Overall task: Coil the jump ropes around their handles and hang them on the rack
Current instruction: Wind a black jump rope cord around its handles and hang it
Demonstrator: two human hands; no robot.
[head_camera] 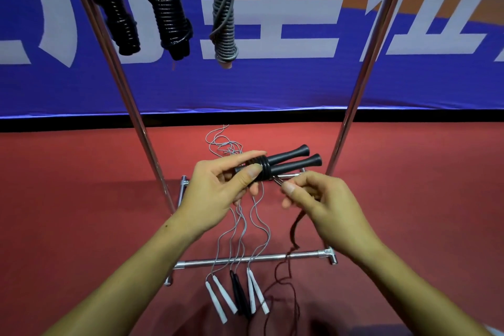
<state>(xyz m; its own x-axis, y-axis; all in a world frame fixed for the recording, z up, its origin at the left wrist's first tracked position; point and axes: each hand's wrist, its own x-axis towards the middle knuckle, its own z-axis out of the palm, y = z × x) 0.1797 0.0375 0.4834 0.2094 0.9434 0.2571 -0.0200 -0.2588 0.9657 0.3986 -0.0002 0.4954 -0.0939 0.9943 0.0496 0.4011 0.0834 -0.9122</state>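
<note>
My left hand [218, 188] grips a pair of black jump-rope handles [289, 162] held side by side, pointing right. A few turns of black rope [264, 168] wrap them near my thumb. My right hand [316, 199] pinches the loose black rope just below the handles; the rest of that rope [293, 229] trails down to the floor. On the rack's top, three coiled ropes hang: two black [117, 8] [169, 8] and one grey [225, 22].
The metal rack has slanted poles at left [128, 90] and right [362, 76] and a base bar [259, 258] on the red floor. Several uncoiled ropes lie there, with white handles [221, 297] [257, 290], black handles [240, 294] and thin grey cords [226, 143]. A blue banner stands behind.
</note>
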